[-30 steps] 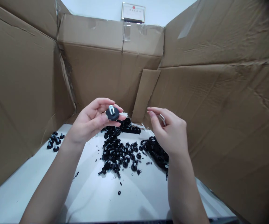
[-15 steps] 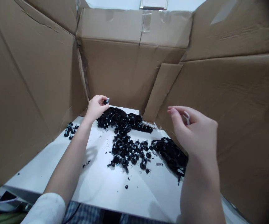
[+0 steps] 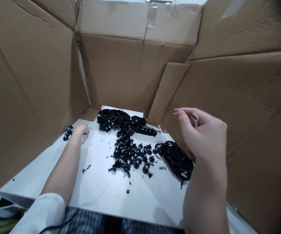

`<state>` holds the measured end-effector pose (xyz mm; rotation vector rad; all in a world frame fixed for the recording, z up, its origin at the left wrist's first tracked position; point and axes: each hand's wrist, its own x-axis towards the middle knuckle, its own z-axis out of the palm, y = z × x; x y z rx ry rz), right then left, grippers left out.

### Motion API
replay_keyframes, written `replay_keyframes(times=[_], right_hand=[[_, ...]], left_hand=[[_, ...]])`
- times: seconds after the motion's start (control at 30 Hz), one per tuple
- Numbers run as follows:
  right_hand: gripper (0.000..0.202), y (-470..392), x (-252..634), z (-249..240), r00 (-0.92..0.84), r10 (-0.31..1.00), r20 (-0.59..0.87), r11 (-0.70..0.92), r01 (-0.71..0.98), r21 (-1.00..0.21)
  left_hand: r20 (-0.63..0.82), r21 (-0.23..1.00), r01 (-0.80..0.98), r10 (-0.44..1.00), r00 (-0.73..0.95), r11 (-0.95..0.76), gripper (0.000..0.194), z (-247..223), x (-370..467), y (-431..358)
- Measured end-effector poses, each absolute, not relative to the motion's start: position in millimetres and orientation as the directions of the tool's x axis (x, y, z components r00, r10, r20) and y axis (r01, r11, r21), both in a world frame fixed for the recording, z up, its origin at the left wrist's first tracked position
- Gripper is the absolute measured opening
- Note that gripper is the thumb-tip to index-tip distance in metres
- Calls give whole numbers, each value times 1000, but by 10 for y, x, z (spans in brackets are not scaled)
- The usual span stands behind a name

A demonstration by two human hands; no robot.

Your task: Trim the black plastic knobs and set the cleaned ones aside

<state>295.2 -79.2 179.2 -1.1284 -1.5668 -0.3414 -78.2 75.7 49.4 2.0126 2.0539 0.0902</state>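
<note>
My left hand is low over the white table, just right of a small group of black parts with metal studs. Its fingers are curled and what they hold, if anything, is hidden. Raised at the right, my right hand has thumb and fingertips pinched together, with a white hooked piece inside the curled fingers. A large pile of black studded parts lies across the middle of the table.
Cardboard walls surround the table at the back and both sides. A bundle of black pieces lies at the right. Small black scraps and rings are scattered about. A dark cable runs along the front.
My left hand has moved down and left from above the back pile to beside the small group. The black part with a metal stud in it is now out of sight. The view has tilted slightly.
</note>
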Motion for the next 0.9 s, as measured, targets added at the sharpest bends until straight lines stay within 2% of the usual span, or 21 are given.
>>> replay_keyframes(times=[0.07, 0.13, 0.2, 0.3, 0.37, 0.43, 0.63, 0.77, 0.9], right_hand=[[18, -803, 2959, 1801, 85, 475, 876, 502, 791, -349], [17, -812, 2956, 1811, 95, 479, 872, 501, 787, -360], [17, -814, 2947, 1817, 100, 483, 870, 498, 786, -366], [16, -808, 2929, 1815, 89, 483, 871, 498, 790, -357], [16, -807, 2916, 1811, 81, 490, 868, 500, 790, -355], [16, -811, 2904, 1810, 77, 499, 863, 500, 788, -359], [18, -814, 2887, 1807, 61, 499, 865, 509, 787, -349], [18, -801, 2870, 1793, 57, 505, 861, 522, 774, -358], [17, -802, 2848, 1793, 47, 505, 862, 529, 772, -352]], left_hand=[[-212, 157, 982, 975, -70, 105, 34, 551, -739, 751], [-235, 123, 988, 970, -66, 97, 34, 653, -632, 750], [-235, 141, 990, 972, 29, 4, 33, 765, -446, 747], [-227, 221, 952, 938, 262, -212, 30, 847, -37, 731], [-231, 266, 905, 890, 393, -331, 32, 801, 258, 713], [-250, 261, 886, 860, 445, -383, 32, 687, 501, 696], [-270, 179, 924, 886, 377, -339, 34, 376, 739, 689], [-286, 203, 920, 878, 384, -336, 33, 379, 698, 719], [-280, 283, 905, 875, 394, -317, 32, 449, 618, 763]])
